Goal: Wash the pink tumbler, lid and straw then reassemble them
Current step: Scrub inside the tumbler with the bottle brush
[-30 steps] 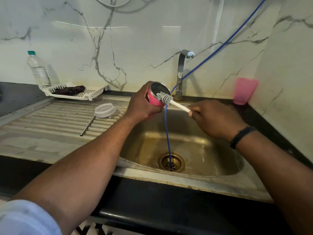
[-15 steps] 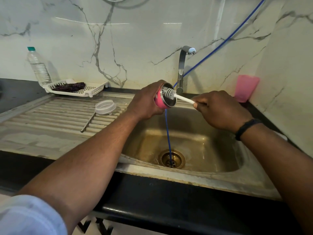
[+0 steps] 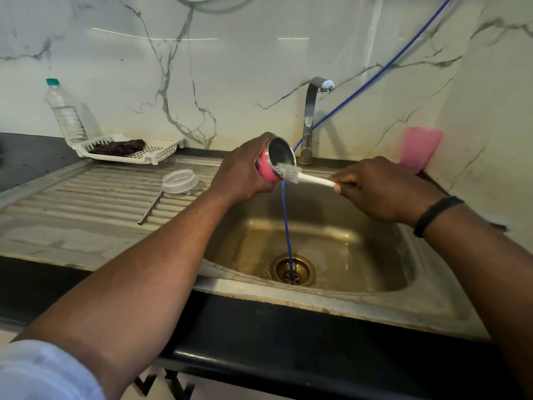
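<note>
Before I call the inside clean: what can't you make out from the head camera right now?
- Pink steel tumbler: its base and far side sit under the left hand; its interior is dark.
- White bottle brush: bristles motion-blurred; handle end buried in the right hand.
- Thin metal straw: too small to judge.

Two hands (image 3: 243,168) (image 3: 383,190) are working over one sink (image 3: 331,295). I'm counting one tumbler (image 3: 266,173), one brush (image 3: 305,177), one lid (image 3: 180,181), one straw (image 3: 150,207), one bottle (image 3: 65,111), one tray (image 3: 157,153), one pink cup (image 3: 419,148), one tap (image 3: 311,116).
</note>
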